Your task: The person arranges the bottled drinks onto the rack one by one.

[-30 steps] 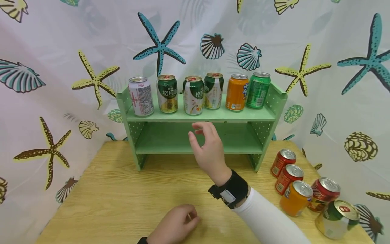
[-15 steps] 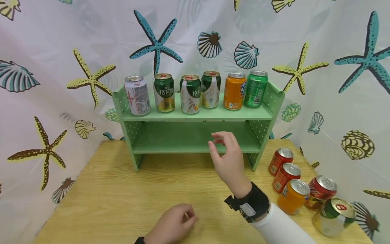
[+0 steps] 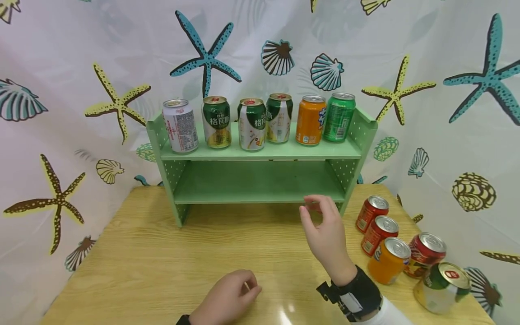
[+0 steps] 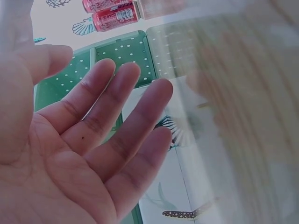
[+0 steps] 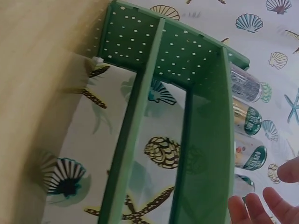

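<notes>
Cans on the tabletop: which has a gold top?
The green-and-white can, lowest in the head view. The other four, three red cans and one orange can, are silver on top.

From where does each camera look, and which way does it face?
Head: worn on the head, facing forward and down at the green shelf; left hand and right hand show.
Left wrist: worn there, facing past that hand's fingers toward shelf and red cans.
Right wrist: worn there, facing the shelf; fingertips show at lower right.
Head and right wrist share cans on the shelf top.
</notes>
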{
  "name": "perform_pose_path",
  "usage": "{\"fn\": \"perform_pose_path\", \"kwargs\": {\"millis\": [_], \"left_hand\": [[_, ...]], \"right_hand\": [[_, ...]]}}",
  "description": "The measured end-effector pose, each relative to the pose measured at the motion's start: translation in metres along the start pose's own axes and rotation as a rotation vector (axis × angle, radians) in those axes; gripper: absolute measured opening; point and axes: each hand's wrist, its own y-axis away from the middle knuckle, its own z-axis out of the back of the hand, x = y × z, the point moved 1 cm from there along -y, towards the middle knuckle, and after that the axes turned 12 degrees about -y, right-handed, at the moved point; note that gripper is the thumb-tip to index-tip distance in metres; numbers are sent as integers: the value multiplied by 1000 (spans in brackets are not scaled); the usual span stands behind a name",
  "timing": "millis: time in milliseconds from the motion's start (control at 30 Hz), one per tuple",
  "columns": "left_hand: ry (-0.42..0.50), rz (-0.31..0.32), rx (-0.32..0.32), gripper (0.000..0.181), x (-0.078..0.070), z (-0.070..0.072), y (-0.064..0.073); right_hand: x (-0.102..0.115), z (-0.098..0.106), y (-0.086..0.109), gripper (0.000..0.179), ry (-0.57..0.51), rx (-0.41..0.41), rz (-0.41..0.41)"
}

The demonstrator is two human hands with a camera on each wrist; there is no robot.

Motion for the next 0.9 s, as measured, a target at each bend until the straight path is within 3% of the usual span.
{"fn": "perform_pose_path", "kwargs": {"millis": [433,900], "left_hand": [[-12,-7,-5,16,-2,0,-2],[-106,-28,-88,11,-5,3,0]], "right_hand": [[-19,9,30,23,42,8,-124],[-27,12,40,24,53,21,-220]]}}
